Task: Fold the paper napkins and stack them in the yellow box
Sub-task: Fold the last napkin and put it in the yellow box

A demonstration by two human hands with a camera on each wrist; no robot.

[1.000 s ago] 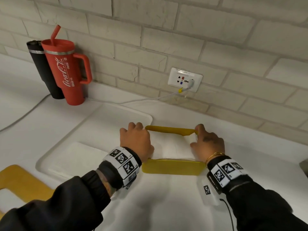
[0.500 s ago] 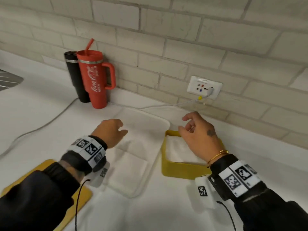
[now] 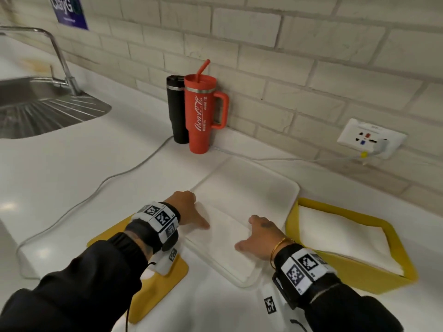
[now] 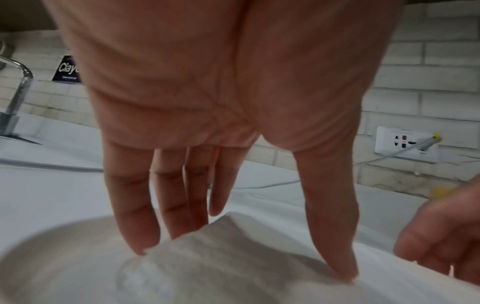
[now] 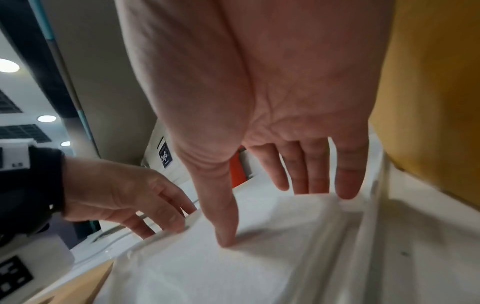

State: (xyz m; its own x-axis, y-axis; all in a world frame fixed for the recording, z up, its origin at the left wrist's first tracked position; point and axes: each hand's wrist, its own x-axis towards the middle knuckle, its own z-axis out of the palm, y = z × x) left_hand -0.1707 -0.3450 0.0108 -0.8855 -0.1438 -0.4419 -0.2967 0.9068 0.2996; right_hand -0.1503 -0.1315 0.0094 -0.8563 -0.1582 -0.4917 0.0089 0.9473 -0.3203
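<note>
Folded napkins already lie stacked in the yellow box (image 3: 354, 279), which sits on the counter (image 3: 72, 168) just beside the right edge of the white tray (image 3: 282, 188). So part of the job is judged done. What is left shows in the tray: a flat pile of unfolded paper napkins (image 3: 230, 240) in its near half, with both hands down on it.

The left hand (image 3: 185, 209) reaches in over the tray's left rim, fingers straight and spread, thumb tip resting on the paper while the fingertips (image 4: 135, 242) meet a corner of the sheet that stands a little raised (the left wrist view shows this best). The right hand (image 3: 260, 238) is also spread, its thumb pressing the pile and its fingers (image 5: 348, 185) stretched toward the far edge. Neither grip pinches anything yet; it looks like the start of picking up the next sheet.

Room is fair. The far half of the tray is bare and would serve for folding. The tray's raised rim hems the pile on the left and near sides, and the box wall stands close on the right. A yellow board (image 3: 155, 298) lies under the left forearm, and a thin cable (image 3: 134, 168) runs across the counter, well apart from the hands.
</note>
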